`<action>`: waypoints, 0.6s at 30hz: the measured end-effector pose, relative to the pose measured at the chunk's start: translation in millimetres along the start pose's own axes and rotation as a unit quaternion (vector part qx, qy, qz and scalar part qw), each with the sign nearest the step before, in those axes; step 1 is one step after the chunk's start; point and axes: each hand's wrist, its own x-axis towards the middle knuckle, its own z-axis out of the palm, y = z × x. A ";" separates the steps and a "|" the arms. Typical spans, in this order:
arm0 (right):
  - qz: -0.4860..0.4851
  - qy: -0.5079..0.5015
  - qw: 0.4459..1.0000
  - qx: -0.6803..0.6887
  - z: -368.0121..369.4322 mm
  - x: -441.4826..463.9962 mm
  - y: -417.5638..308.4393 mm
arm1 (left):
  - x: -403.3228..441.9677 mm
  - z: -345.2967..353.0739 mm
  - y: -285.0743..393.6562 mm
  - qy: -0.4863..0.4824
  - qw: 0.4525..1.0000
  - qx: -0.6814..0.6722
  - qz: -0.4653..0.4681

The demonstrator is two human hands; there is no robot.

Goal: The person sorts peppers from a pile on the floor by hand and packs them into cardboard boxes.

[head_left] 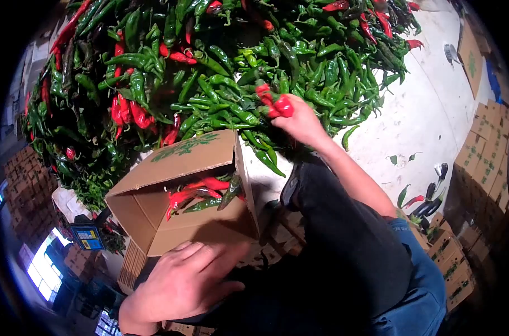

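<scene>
My right hand (304, 124) is closed around red peppers (277, 104), held just above the near edge of the pepper pile; the fingers are partly hidden behind them. A cardboard box (179, 158) lies tilted with its opening facing me. Inside it rest several red peppers (194, 189) and a few green peppers (203, 205). My left hand (184, 280) is in front of the box opening, close to its lower edge, fingers stretched out and nothing visible in them. Its fingertips are a little blurred.
A big heap of green peppers (232, 106) with some red ones spreads over a white sheet (377, 134). Several dark eggplants (429, 207) lie at right. Stacked cartons (484, 145) stand along the right and left sides. A scale display (87, 237) is at left.
</scene>
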 end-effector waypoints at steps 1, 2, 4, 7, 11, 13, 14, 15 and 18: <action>0.040 0.020 0.994 -0.102 18.8 -2.1 -0.6 | -0.7 0.4 0.7 -0.002 1.000 -0.002 0.004; 0.062 0.012 0.987 -0.147 31.2 -1.2 0.7 | -1.2 1.3 1.4 -0.001 1.000 -0.012 0.009; 0.105 -0.005 0.967 -0.232 38.9 6.8 -21.6 | -1.0 2.6 2.4 0.001 0.999 -0.030 0.017; 0.110 -0.010 0.968 -0.225 41.1 5.9 -12.1 | -2.2 0.4 2.5 0.001 1.000 -0.028 -0.004; 0.120 -0.081 0.967 -0.211 42.8 10.2 -14.0 | -6.4 1.1 -5.4 0.020 1.000 0.016 -0.002; 0.149 -0.078 0.982 -0.089 32.8 19.3 -2.4 | -8.0 1.2 -3.4 0.011 1.000 0.006 -0.008; 0.160 -0.081 0.983 0.035 21.0 20.3 3.6 | -9.4 2.1 -2.8 0.010 1.000 -0.015 -0.008; 0.204 -0.093 0.969 0.105 3.0 20.7 -4.1 | -9.9 2.0 -2.5 0.012 0.999 -0.033 -0.006; 0.238 -0.068 0.872 0.422 -33.7 5.4 -4.1 | -13.8 0.7 -1.1 0.023 0.999 -0.040 -0.003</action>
